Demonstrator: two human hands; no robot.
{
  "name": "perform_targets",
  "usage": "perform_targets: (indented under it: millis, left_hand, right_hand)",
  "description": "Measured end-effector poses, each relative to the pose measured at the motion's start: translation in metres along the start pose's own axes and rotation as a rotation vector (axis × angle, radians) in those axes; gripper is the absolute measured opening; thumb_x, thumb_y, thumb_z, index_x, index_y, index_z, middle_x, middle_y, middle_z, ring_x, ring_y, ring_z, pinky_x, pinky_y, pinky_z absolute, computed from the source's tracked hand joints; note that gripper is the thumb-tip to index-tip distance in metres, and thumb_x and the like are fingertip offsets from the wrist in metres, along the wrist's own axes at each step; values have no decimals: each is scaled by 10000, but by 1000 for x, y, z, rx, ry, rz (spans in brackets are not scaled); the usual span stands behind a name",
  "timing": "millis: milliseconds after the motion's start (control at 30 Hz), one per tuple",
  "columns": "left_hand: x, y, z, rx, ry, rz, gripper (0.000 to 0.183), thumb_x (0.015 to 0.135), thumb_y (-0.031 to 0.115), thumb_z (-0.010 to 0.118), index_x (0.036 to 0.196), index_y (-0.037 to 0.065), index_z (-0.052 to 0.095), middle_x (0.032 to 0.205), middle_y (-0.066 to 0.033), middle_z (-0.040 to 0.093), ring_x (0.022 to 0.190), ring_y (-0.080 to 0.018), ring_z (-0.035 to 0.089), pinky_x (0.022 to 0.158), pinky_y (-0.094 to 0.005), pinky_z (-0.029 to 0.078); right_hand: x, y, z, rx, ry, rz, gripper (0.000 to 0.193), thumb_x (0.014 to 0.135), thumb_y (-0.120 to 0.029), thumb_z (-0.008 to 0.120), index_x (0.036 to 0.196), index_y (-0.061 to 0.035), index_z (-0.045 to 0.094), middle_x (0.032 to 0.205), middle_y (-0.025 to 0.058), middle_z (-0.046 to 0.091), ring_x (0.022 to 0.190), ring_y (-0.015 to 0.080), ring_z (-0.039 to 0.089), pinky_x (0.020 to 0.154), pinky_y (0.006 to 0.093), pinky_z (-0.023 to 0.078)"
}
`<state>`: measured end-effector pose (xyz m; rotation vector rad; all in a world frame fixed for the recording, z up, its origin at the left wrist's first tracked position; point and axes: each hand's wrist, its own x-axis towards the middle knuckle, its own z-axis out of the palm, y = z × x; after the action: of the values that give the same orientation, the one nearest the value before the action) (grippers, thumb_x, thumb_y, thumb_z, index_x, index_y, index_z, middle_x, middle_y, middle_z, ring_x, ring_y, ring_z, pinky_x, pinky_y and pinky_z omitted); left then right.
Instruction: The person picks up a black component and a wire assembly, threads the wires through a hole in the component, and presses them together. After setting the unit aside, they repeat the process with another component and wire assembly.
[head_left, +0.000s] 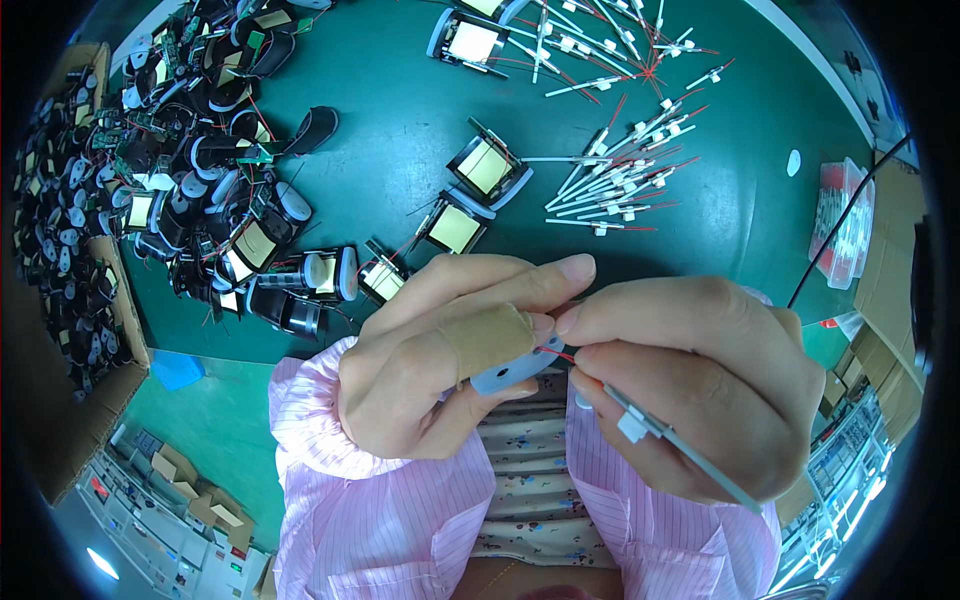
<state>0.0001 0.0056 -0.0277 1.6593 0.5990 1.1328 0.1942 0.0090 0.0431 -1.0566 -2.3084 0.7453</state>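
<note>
My left hand [450,360], a tan bandage around one finger, is closed on a small housing with a pale blue end piece [510,371]; most of the housing is hidden by the fingers. A dark hole shows in the end piece. My right hand [700,380] pinches a thin grey-white lead [705,468] with a white connector block [632,426] on it. A red wire [556,353] runs from the right fingertips to the pale end piece; whether it passes inside cannot be made out. Both hands' fingertips nearly meet in front of my chest.
On the green table [390,150] lie several black housings with yellow pads [483,166]. Similar leads with red wires [625,180] are fanned out to the right. A heap of housings and circuit boards [190,170], a full carton [125,310] and a clear plastic box [838,225] flank them.
</note>
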Motion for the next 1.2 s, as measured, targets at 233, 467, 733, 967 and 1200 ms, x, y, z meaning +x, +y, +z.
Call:
perform_targets:
  millis: [233, 467, 733, 967, 1200]
  left_hand:
    - [0, 1, -2, 18, 4, 2, 443, 655, -70, 723, 1050, -70, 522, 1065, -334, 600, 895, -366, 618, 719, -381, 540]
    - [1, 2, 0, 35, -1, 13, 434, 647, -79, 720, 1032, -81, 520, 1042, -331, 610, 877, -359, 620, 711, -374, 540]
    - [-4, 2, -12, 55, -113, -88, 549, 815, 100, 678, 1232, -113, 392, 1192, -333, 518, 957, -267, 556, 789, -340, 470]
    - [0, 8, -11, 106, -17, -161, 479, 620, 13, 762, 1057, -74, 587, 1132, -208, 548, 927, -303, 571, 788, -338, 456]
    - [-9, 7, -12, -38, 35, -244, 479, 665, 89, 809, 1075, -35, 593, 986, -163, 605, 762, -208, 614, 599, -274, 507]
  right_hand:
    - [3, -4, 9, -4, 188, -7, 223, 613, 53, 722, 810, 39, 618, 847, 182, 657, 668, 225, 662, 506, 258, 520]
    - [-3, -10, 26, 27, 289, 51, 235, 599, 33, 738, 805, 38, 625, 830, 181, 654, 647, 214, 648, 503, 255, 519]
    - [-2, -6, 19, 189, 231, 156, 275, 585, -74, 787, 809, 26, 664, 798, 166, 635, 579, 190, 570, 528, 278, 501]
    - [-11, 4, 11, 363, 136, 117, 208, 759, -80, 715, 892, 72, 668, 799, 177, 636, 610, 192, 609, 509, 257, 481]
    - [-5, 1, 19, 161, 112, 289, 248, 641, -5, 740, 871, 26, 653, 624, 74, 476, 479, 202, 490, 422, 305, 367]
